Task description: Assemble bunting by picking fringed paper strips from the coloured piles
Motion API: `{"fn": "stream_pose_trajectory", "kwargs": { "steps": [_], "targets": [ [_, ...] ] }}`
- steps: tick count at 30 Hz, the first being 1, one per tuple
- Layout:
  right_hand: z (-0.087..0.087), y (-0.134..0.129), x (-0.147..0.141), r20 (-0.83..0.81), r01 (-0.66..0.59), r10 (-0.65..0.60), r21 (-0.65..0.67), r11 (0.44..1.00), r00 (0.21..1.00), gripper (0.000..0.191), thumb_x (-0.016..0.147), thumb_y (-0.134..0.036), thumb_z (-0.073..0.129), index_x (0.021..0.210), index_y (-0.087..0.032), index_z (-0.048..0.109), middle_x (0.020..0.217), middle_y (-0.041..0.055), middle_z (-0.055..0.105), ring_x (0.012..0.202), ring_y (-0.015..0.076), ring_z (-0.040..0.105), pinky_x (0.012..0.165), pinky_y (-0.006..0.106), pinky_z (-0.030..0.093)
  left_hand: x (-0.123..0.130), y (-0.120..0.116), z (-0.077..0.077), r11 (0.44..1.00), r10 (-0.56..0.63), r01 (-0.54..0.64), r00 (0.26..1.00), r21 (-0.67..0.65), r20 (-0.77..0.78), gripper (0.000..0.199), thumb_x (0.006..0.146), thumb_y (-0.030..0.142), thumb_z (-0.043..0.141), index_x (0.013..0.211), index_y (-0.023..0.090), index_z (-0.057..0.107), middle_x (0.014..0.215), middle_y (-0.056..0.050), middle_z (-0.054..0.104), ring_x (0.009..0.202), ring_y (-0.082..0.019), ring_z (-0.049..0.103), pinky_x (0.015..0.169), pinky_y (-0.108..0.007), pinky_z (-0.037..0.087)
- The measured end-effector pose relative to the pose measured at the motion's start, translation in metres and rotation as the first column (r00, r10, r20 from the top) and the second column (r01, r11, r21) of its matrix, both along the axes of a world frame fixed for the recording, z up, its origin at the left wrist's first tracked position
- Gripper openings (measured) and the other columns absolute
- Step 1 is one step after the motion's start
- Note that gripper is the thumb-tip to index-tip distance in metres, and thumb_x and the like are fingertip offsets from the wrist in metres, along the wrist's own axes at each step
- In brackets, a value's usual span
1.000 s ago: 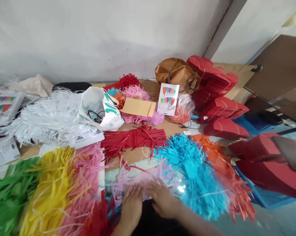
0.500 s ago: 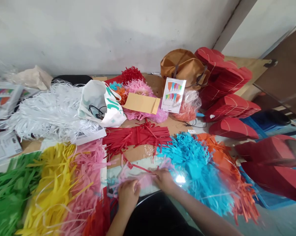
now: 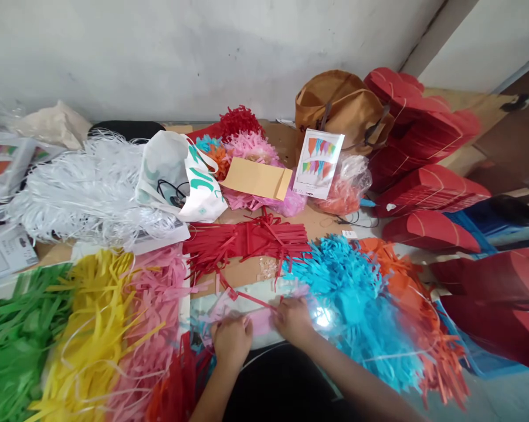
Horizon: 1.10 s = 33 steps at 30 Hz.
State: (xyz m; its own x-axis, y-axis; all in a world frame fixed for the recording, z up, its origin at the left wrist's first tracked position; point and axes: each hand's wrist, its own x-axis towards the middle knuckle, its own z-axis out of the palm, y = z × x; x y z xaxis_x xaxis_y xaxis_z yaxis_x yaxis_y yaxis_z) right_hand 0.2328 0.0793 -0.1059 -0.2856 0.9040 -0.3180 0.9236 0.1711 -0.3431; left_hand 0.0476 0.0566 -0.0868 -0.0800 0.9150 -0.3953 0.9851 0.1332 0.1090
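A light pink fringed paper tassel sheet (image 3: 261, 323) stretches between both hands at the table's near edge. My left hand (image 3: 232, 339) is closed on its left end, fingers curled. At the other end, my right hand (image 3: 293, 320) pinches the same sheet, its fingertips partly hidden. A thin red paper strip (image 3: 254, 300) lies just beyond, reaching to the right hand's fingers. Behind it rests a flat bundle of red fringed paper (image 3: 247, 240). Small clear bits (image 3: 268, 268) lie on brown cardboard in front of that bundle.
Green (image 3: 22, 334), yellow (image 3: 88, 328) and pink fringe piles (image 3: 152, 305) cover the left. Blue (image 3: 348, 293) and orange fringe (image 3: 407, 281) lie right, beside stacked red paper bundles (image 3: 431, 193). At the back are a white bag (image 3: 203, 193), a brown envelope (image 3: 258, 179) and a brown bag (image 3: 343, 105).
My hands have spread the pink sheet flatter and straighter between them. The left hand has turned more knuckles-up. The camera view has shifted slightly.
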Motion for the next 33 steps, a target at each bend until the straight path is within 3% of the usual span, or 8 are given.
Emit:
{"fn": "stream_pose_trajectory", "kwargs": {
  "steps": [13,18,19,21,23,24,29,33],
  "targets": [
    [-0.004,0.004,0.001,0.021,0.027,-0.028,0.041,0.999,0.999,0.020,0.083,-0.038,0.060,0.085,-0.022,0.072,0.092,0.0065,0.071,0.088,0.0243,0.061,0.084,0.038,0.033,-0.003,-0.001,-0.008,0.990,-0.043,0.043,0.999,0.131,-0.006,0.030,0.090,0.034,0.048,0.082,0.021,0.074,0.070,-0.008,0.071,0.076,-0.027,0.066,0.084,-0.046,0.038],
    [0.011,0.002,0.020,0.073,0.207,-0.226,0.210,0.956,0.971,0.021,0.084,-0.022,0.057,0.102,-0.017,0.067,0.105,0.0140,0.067,0.101,0.0305,0.055,0.091,0.045,0.030,0.001,-0.008,-0.009,0.938,-0.202,0.190,0.979,0.289,0.013,0.021,0.091,0.021,0.049,0.098,0.022,0.070,0.104,-0.009,0.069,0.105,-0.027,0.057,0.102,-0.049,0.029],
    [0.014,-0.002,0.022,0.053,0.168,-0.187,0.251,0.953,0.981,0.023,0.082,-0.020,0.058,0.104,-0.018,0.066,0.108,0.0135,0.067,0.104,0.0306,0.054,0.095,0.047,0.028,0.002,-0.009,-0.011,0.921,-0.266,0.247,0.964,0.303,0.023,0.022,0.091,0.018,0.049,0.097,0.023,0.070,0.104,-0.007,0.069,0.104,-0.026,0.056,0.103,-0.047,0.029],
    [0.017,-0.013,0.024,0.001,-0.070,0.073,0.285,0.956,0.997,0.028,0.079,-0.019,0.060,0.107,-0.021,0.064,0.111,0.0110,0.066,0.107,0.0294,0.052,0.102,0.048,0.023,0.003,-0.009,-0.013,0.879,-0.390,0.359,0.920,0.314,0.042,0.022,0.090,0.014,0.050,0.092,0.024,0.070,0.096,-0.004,0.069,0.098,-0.023,0.056,0.101,-0.042,0.032],
    [0.014,-0.022,0.022,-0.028,-0.338,0.357,0.262,0.904,0.934,0.030,0.078,-0.022,0.061,0.108,-0.019,0.063,0.109,0.0105,0.066,0.105,0.0285,0.052,0.104,0.047,0.022,0.002,-0.008,-0.014,0.838,-0.480,0.440,0.876,0.321,0.053,0.020,0.087,0.013,0.052,0.088,0.022,0.069,0.090,-0.004,0.068,0.094,-0.022,0.055,0.098,-0.041,0.035],
    [0.010,-0.024,0.021,-0.028,-0.408,0.427,0.246,0.879,0.904,0.030,0.078,-0.023,0.061,0.107,-0.018,0.064,0.107,0.0107,0.066,0.103,0.0282,0.053,0.104,0.047,0.024,0.002,-0.008,-0.013,0.822,-0.509,0.467,0.859,0.326,0.053,0.017,0.086,0.014,0.053,0.088,0.021,0.069,0.089,-0.005,0.068,0.093,-0.023,0.055,0.098,-0.041,0.035],
    [-0.002,-0.009,0.022,-0.027,-0.389,0.401,0.189,0.902,0.916,0.012,0.084,-0.022,0.055,0.085,-0.016,0.066,0.086,0.0084,0.068,0.085,0.0237,0.058,0.089,0.041,0.034,0.001,-0.015,-0.010,0.793,-0.528,0.481,0.849,0.373,0.028,0.020,0.080,0.032,0.062,0.093,0.018,0.068,0.092,-0.006,0.068,0.095,-0.025,0.056,0.106,-0.049,0.028],
    [0.007,-0.002,0.022,-0.097,-0.295,0.317,0.191,0.936,0.943,0.011,0.082,-0.024,0.058,0.086,-0.017,0.065,0.088,0.0075,0.069,0.087,0.0232,0.058,0.089,0.040,0.034,0.000,-0.020,-0.025,0.798,-0.447,0.402,0.895,0.449,-0.008,0.015,0.083,0.016,0.057,0.091,0.019,0.069,0.089,-0.003,0.069,0.092,-0.022,0.060,0.108,-0.049,0.026]
  ]
}}
